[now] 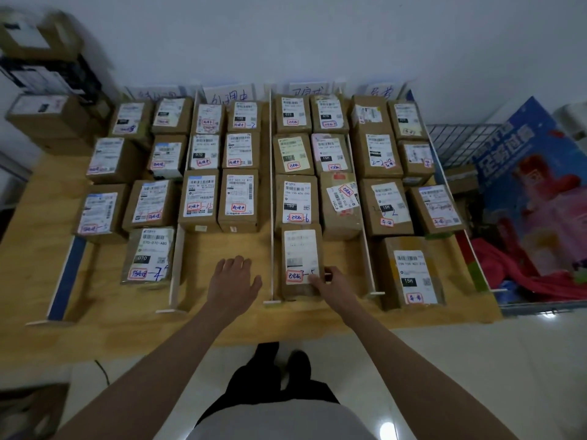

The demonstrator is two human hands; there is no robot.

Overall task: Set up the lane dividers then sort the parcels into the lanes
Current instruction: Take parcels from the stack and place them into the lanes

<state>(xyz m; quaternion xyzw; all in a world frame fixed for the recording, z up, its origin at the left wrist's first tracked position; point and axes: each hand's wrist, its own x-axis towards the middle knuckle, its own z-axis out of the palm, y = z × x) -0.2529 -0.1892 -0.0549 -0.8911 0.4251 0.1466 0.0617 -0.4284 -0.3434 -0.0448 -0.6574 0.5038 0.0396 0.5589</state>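
The person's pale shirt [279, 420] fills the frame's bottom edge at six o'clock, both forearms reaching toward twelve. The left hand [233, 282] lies flat, fingers straight, on bare wooden table [219, 249] in the second lane, holding nothing. The right hand [333, 285] grips the near right corner of a parcel [300, 262], thumb on its label, in the third lane just right of the centre divider [272, 192]. Further white dividers [176, 268] [365, 236] stand upright between rows of labelled parcels [238, 198]. At three o'clock a blue box [533, 185] leans in a wire basket [460, 144].
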